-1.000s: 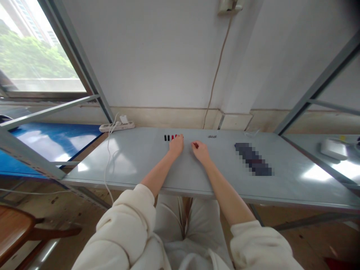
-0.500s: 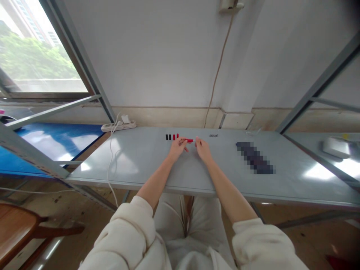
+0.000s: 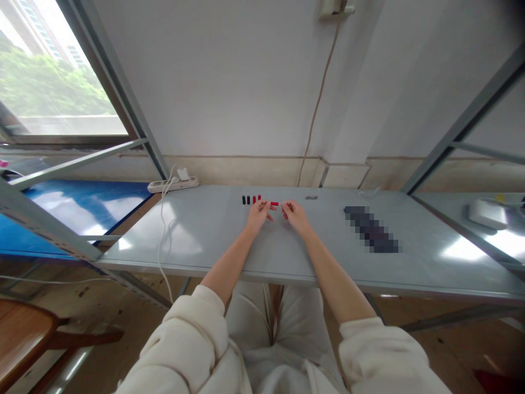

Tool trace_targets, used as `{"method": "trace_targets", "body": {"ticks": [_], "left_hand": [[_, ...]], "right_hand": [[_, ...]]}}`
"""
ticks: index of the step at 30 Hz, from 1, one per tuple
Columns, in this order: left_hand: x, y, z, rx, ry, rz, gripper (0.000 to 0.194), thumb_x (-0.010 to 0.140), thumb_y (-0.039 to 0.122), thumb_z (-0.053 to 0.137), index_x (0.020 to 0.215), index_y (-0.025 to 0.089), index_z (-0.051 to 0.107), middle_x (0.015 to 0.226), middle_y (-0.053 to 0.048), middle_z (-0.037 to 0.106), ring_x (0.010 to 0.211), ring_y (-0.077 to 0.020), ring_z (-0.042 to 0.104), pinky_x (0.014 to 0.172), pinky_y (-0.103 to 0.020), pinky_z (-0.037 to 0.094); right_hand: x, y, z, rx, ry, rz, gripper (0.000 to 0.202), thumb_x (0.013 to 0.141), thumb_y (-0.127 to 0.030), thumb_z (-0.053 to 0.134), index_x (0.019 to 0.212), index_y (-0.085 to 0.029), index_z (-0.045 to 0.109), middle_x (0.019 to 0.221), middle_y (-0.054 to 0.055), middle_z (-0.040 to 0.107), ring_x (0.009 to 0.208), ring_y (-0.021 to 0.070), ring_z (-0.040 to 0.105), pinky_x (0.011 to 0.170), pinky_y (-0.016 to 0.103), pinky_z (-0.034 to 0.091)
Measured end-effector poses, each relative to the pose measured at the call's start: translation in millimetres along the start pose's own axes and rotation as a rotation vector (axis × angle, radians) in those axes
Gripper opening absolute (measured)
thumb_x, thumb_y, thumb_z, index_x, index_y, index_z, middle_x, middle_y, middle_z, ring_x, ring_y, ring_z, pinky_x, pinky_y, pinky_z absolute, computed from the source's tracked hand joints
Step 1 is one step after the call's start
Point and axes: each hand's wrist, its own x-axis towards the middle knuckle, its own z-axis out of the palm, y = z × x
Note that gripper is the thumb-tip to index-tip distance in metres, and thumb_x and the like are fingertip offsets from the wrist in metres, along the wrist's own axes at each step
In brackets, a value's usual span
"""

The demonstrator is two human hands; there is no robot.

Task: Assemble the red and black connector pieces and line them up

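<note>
My left hand (image 3: pixel 258 214) pinches a short red cylinder (image 3: pixel 274 203) that points right over the table. Facing its free end is my right hand (image 3: pixel 295 215), with thumb and fingers pressed together. Whatever those right fingertips hold is too small to make out. Beyond my left hand stands a row of small upright cylinders: two black ones (image 3: pixel 246 200) at the left, then two red ones (image 3: pixel 256 198), partly behind my fingers. Several tiny dark metallic pieces (image 3: pixel 311 197) lie in a line past my right hand.
The grey table (image 3: pixel 205 241) backs onto a wall. A white power strip (image 3: pixel 174 185) sits at its back left corner, its cable (image 3: pixel 161 246) hanging over the front edge. A dark blurred-out object (image 3: pixel 371 230) lies right of my arm. Metal posts (image 3: pixel 463 123) flank the table.
The red cylinder has shifted slightly left with my left hand. My right hand's fingers have turned and curled lower, still close to the cylinder's end.
</note>
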Motion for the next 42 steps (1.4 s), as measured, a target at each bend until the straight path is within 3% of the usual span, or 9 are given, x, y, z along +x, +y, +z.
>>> {"method": "trace_targets", "body": {"ticks": [5, 13, 18, 21, 24, 31, 42], "left_hand": [[-0.9, 1.1, -0.3, 0.008, 0.044, 0.013, 0.028, 0.074, 0.039, 0.050, 0.079, 0.011, 0.051, 0.073, -0.006, 0.064, 0.039, -0.0046, 0.050, 0.037, -0.016, 0.035], [3.3, -3.5, -2.3, 0.040, 0.124, 0.129, 0.032, 0.074, 0.044, 0.048, 0.078, 0.012, 0.051, 0.063, -0.002, 0.059, 0.036, -0.0037, 0.044, 0.037, -0.018, 0.037], [2.2, -0.6, -4.4, 0.054, 0.235, 0.182, 0.033, 0.076, 0.045, 0.044, 0.081, 0.013, 0.051, 0.062, -0.001, 0.058, 0.037, -0.0031, 0.042, 0.035, -0.017, 0.034], [3.3, -3.1, -3.8, 0.075, 0.159, 0.157, 0.030, 0.073, 0.042, 0.049, 0.079, 0.012, 0.052, 0.062, -0.001, 0.058, 0.037, -0.0039, 0.043, 0.036, -0.018, 0.035], [4.7, -7.3, -2.4, 0.102, 0.065, 0.140, 0.027, 0.070, 0.038, 0.054, 0.078, 0.012, 0.053, 0.063, -0.001, 0.058, 0.037, -0.0044, 0.044, 0.037, -0.019, 0.037], [4.7, -10.2, -1.4, 0.155, 0.006, 0.128, 0.027, 0.072, 0.040, 0.052, 0.074, 0.013, 0.053, 0.063, -0.001, 0.057, 0.037, -0.0030, 0.042, 0.037, -0.017, 0.035], [3.3, -12.1, 1.1, 0.219, -0.094, 0.074, 0.026, 0.076, 0.040, 0.047, 0.078, 0.014, 0.052, 0.052, 0.003, 0.047, 0.033, -0.0035, 0.038, 0.035, -0.016, 0.030]], "right_hand": [[-0.3, -1.3, 0.9, 0.029, -0.036, -0.014, 0.028, 0.072, -0.042, 0.046, 0.087, -0.018, 0.047, 0.072, 0.002, 0.058, 0.047, 0.0087, 0.047, 0.050, 0.025, 0.040], [-4.3, -0.1, 1.3, -0.112, -0.096, -0.080, 0.017, 0.073, -0.032, 0.046, 0.080, -0.018, 0.052, 0.069, 0.002, 0.059, 0.050, 0.0096, 0.048, 0.055, 0.026, 0.042], [-1.2, 3.4, 0.5, -0.214, 0.018, -0.064, 0.009, 0.071, -0.025, 0.046, 0.074, -0.018, 0.052, 0.073, 0.003, 0.059, 0.059, 0.0118, 0.051, 0.063, 0.028, 0.042], [0.5, 3.8, -0.2, -0.170, 0.053, -0.053, 0.012, 0.072, -0.028, 0.045, 0.075, -0.018, 0.051, 0.073, 0.003, 0.059, 0.059, 0.0117, 0.052, 0.062, 0.028, 0.042], [-0.7, 2.0, 1.1, -0.115, -0.009, -0.088, 0.016, 0.072, -0.033, 0.047, 0.077, -0.018, 0.052, 0.076, 0.003, 0.059, 0.062, 0.0119, 0.053, 0.061, 0.027, 0.042], [-6.1, -0.4, 3.7, -0.179, -0.088, -0.188, 0.017, 0.070, -0.034, 0.051, 0.074, -0.018, 0.053, 0.075, 0.003, 0.057, 0.064, 0.0115, 0.051, 0.062, 0.026, 0.041], [-6.6, -2.0, -1.3, -0.361, -0.193, -0.199, 0.013, 0.071, -0.030, 0.051, 0.065, -0.019, 0.053, 0.056, -0.002, 0.050, 0.052, 0.0104, 0.044, 0.054, 0.024, 0.036]]}}
